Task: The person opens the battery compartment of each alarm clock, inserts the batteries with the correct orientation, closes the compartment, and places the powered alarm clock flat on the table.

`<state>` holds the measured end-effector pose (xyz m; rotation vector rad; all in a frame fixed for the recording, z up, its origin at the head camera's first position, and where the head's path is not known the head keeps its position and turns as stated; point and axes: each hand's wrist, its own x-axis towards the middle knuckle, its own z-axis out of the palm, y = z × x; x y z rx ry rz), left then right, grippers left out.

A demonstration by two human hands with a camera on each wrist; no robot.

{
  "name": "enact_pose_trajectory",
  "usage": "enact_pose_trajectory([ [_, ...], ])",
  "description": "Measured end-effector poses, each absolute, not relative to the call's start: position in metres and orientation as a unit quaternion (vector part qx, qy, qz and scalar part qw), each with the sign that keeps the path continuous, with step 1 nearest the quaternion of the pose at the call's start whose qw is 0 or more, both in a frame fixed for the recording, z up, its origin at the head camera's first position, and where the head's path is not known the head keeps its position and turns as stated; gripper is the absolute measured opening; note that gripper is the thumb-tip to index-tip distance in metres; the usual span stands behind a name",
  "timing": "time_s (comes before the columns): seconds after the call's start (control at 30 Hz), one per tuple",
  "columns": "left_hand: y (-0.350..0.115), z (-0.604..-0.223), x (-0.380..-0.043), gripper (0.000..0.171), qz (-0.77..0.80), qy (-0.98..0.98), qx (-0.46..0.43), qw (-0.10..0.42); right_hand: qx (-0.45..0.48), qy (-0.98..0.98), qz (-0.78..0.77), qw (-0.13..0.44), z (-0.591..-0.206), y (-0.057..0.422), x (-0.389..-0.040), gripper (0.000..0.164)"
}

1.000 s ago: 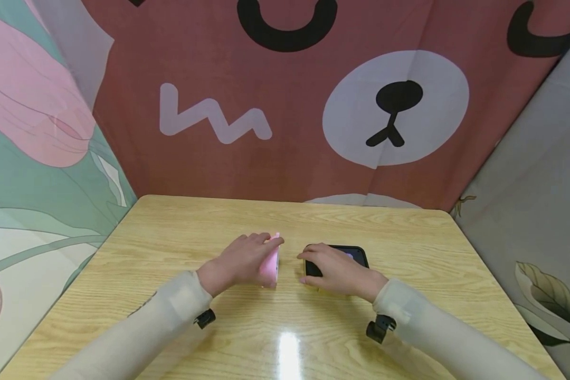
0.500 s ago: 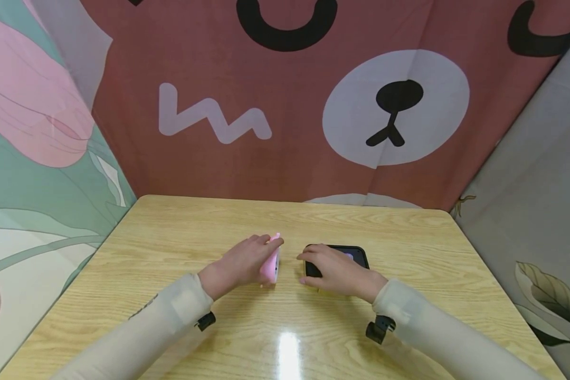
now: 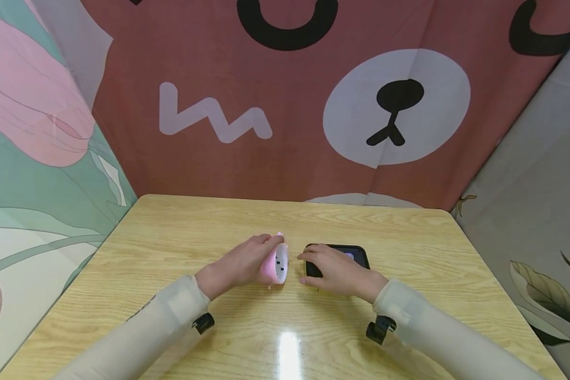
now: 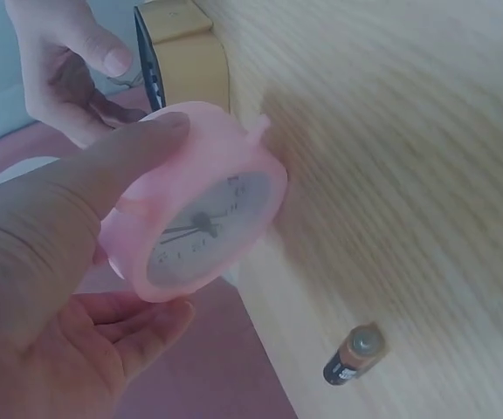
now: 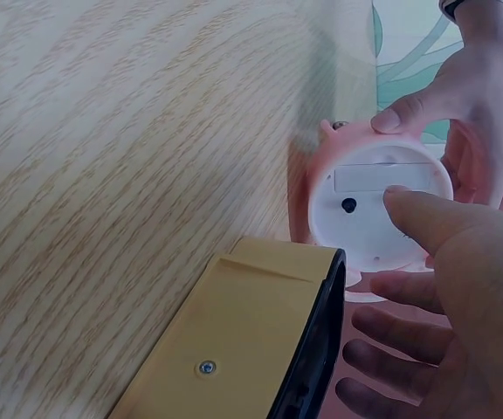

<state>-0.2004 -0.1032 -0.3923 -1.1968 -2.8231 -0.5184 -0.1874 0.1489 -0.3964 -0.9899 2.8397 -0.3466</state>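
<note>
A pink alarm clock [image 3: 269, 268] with small feet stands on the table in the grip of my left hand [image 3: 239, 266]. Its numbered dial [image 4: 221, 227] shows in the left wrist view. The right wrist view shows its white back [image 5: 374, 231], with a battery cover and a black knob. My right hand [image 3: 339, 272] is over a black-faced, yellow-bodied device [image 3: 356, 255], its fingers loosely bent around nothing. In the right wrist view, the yellow body [image 5: 243, 323] lies beside those fingers; whether they touch it I cannot tell. A small battery [image 4: 354, 353] is on the table near the clock.
The wooden table [image 3: 209, 216] has a light reflection near its front. Behind it hangs a reddish-brown cloth [image 3: 218, 169] with a bear face. Patterned cloths [image 3: 38, 221] flank both sides. Each wrist wears a small black camera [image 3: 380, 328].
The pink clock has turned in my left hand, so its white back now faces more toward the head camera. My right hand and the yellow device have stayed put.
</note>
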Motion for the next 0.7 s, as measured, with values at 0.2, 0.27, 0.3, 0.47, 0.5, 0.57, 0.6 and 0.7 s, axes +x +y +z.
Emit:
enact_pose_trajectory([
  [0.2,-0.104,-0.396,-0.203,0.090,-0.205,-0.897,-0.393,0.010,-0.330,0.936,-0.114,0.050,-0.396,0.151,-0.188,0.053],
  [0.27,-0.105,-0.398,-0.204,0.091,-0.217,-0.894,-0.393,0.012,-0.330,0.936,-0.113,0.048,-0.396,0.151,-0.189,0.052],
  [0.3,-0.105,-0.399,-0.204,0.092,-0.225,-0.891,-0.394,0.014,-0.331,0.936,-0.112,0.049,-0.397,0.152,-0.189,0.052],
  [0.47,-0.109,-0.405,-0.208,0.095,-0.244,-0.882,-0.401,0.031,-0.329,0.936,-0.117,0.054,-0.396,0.152,-0.189,0.053],
  [0.5,-0.109,-0.406,-0.208,0.096,-0.245,-0.882,-0.401,0.034,-0.327,0.936,-0.119,0.056,-0.396,0.152,-0.189,0.053],
  [0.57,-0.110,-0.407,-0.209,0.097,-0.249,-0.884,-0.395,0.031,-0.323,0.937,-0.121,0.060,-0.396,0.152,-0.189,0.053],
  [0.6,-0.110,-0.408,-0.209,0.097,-0.250,-0.885,-0.391,0.029,-0.322,0.937,-0.121,0.062,-0.396,0.152,-0.189,0.054],
  [0.7,-0.111,-0.410,-0.210,0.096,-0.261,-0.889,-0.376,0.017,-0.317,0.939,-0.119,0.064,-0.395,0.152,-0.189,0.054],
])
